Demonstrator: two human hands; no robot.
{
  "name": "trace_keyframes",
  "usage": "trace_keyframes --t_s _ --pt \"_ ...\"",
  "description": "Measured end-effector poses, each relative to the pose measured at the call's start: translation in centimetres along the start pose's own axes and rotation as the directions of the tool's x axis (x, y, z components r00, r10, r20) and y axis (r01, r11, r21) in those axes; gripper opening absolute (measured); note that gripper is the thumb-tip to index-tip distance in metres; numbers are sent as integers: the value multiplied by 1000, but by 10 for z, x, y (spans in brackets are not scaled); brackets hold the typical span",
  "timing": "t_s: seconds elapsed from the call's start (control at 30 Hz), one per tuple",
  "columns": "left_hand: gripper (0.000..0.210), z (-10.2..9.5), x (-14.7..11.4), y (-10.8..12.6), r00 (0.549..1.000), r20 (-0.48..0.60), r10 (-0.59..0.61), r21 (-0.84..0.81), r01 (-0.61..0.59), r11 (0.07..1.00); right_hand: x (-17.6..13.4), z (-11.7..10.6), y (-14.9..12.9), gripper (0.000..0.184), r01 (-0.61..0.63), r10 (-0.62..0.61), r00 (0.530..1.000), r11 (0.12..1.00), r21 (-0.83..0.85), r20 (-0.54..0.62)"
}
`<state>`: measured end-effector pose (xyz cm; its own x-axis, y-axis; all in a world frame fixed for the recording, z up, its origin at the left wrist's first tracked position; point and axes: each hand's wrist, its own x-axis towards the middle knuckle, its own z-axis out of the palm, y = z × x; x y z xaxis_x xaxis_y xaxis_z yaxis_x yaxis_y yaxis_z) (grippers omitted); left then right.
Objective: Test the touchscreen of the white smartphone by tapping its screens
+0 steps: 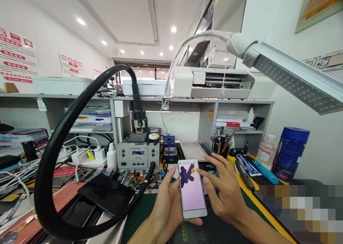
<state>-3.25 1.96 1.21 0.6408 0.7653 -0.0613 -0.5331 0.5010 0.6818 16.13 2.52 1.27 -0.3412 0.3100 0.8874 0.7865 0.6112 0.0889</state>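
Note:
A white smartphone lies upright in my left hand, which is closed around its left edge and back. The lit screen is pale pink, with a dark purple smeared patch at the upper left and a small yellow face icon. Over the phone's right edge is my right hand, its fingers spread and holding nothing. Its index fingertip is at the upper right of the screen, beside the yellow icon; whether it touches the glass I cannot tell.
A hot-air station stands behind, its thick black hose looping on the left. Circuit boards and a dark flat panel lie left. Right are a blue can, a clear bottle and a cutter. An LED lamp hangs above.

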Motion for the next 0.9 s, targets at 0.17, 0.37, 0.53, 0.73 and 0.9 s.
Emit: trace_keyframes --t_s 0.17,0.37,0.53,0.73,0.9 --pt "73 0 -1 1 1000 4 8 4 -8 1000 1 -1 4 30 -1 1 998 1000 -8 -59" --pt "77 1 -1 2 1000 -10 4 -4 -4 1000 -2 -3 -3 32 69 -68 998 996 60 -5" --pt "71 3 -1 1 1000 -21 2 -3 -3 1000 -3 -3 -8 36 77 -80 994 996 49 74" --pt "70 1 -1 1 1000 -30 5 -9 -5 1000 -1 -5 -8 31 84 -90 993 994 69 79" --pt "74 1 -1 1 1000 -7 17 -5 -17 1000 -2 -5 -6 32 98 -102 994 991 94 37"
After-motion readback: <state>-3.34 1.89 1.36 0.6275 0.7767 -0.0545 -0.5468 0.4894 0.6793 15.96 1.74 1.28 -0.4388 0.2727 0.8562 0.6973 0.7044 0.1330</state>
